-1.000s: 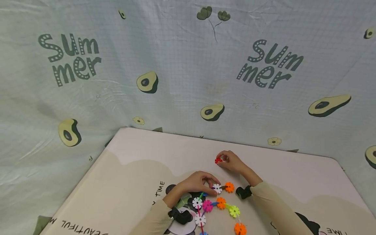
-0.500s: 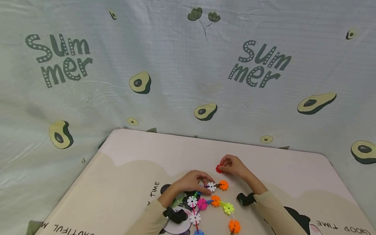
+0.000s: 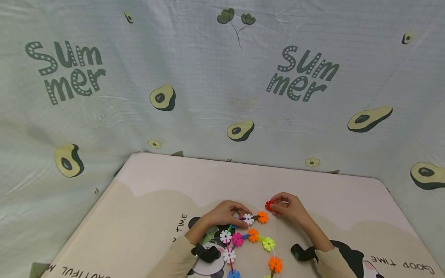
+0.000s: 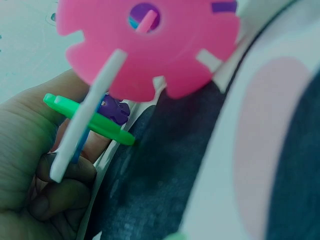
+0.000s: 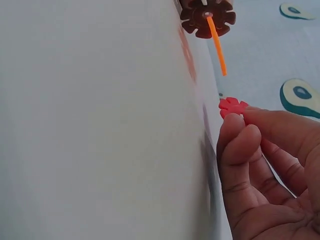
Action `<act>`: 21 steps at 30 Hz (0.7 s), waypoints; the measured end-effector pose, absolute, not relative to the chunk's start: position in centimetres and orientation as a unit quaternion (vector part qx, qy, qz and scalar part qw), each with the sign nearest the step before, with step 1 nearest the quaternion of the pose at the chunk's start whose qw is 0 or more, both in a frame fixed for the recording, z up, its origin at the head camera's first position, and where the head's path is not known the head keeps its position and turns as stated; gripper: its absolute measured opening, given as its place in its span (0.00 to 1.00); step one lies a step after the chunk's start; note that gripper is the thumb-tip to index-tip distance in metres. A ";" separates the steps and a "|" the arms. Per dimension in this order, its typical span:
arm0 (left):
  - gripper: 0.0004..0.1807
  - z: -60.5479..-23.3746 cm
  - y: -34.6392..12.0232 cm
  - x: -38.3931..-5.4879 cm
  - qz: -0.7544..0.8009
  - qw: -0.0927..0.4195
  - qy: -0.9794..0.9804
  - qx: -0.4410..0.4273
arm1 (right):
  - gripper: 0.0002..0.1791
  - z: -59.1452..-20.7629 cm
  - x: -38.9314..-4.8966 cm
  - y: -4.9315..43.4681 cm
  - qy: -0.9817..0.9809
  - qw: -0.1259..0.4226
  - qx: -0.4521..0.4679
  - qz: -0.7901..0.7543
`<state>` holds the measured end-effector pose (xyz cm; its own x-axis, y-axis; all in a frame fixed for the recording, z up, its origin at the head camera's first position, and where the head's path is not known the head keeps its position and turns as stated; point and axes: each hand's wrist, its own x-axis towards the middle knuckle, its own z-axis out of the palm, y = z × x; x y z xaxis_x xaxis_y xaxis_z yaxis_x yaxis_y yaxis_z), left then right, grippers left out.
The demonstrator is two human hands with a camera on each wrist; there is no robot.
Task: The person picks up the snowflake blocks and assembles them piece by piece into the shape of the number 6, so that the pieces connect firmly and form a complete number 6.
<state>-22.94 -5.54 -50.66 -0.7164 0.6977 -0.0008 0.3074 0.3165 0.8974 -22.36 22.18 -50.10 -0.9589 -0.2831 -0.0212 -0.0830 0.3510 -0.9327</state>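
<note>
My right hand pinches a small red notched disc between thumb and fingertips. In the right wrist view the red disc stands out past the fingertips, apart from the chain's end, a brown disc and an edge-on orange disc. My left hand grips the chain of interlocked discs beside a white disc, with an orange disc at the end. In the left wrist view its curled fingers lie behind an edge-on green disc, with a pink disc nearer the camera.
The chain bends toward me through a magenta disc, a yellow disc, another orange disc and a blue disc. It lies on a printed tabletop. A patterned cloth hangs behind the table's far edge.
My right hand has come nearer to the chain's orange end, lower in view, with the red disc still pinched. My left hand keeps its hold on the chain. The head view has shifted slightly.
</note>
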 end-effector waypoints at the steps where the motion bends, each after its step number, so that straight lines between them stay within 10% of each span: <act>1: 0.18 -50.6 -5.5 -22.9 0.489 0.200 0.787 0.320 | 0.14 -50.1 -22.2 22.4 0.816 0.092 -0.106 -0.561; 21: 0.18 -50.5 -5.6 -22.9 0.489 0.198 0.787 0.320 | 0.13 -50.4 -18.9 22.9 0.811 0.140 -0.131 -0.553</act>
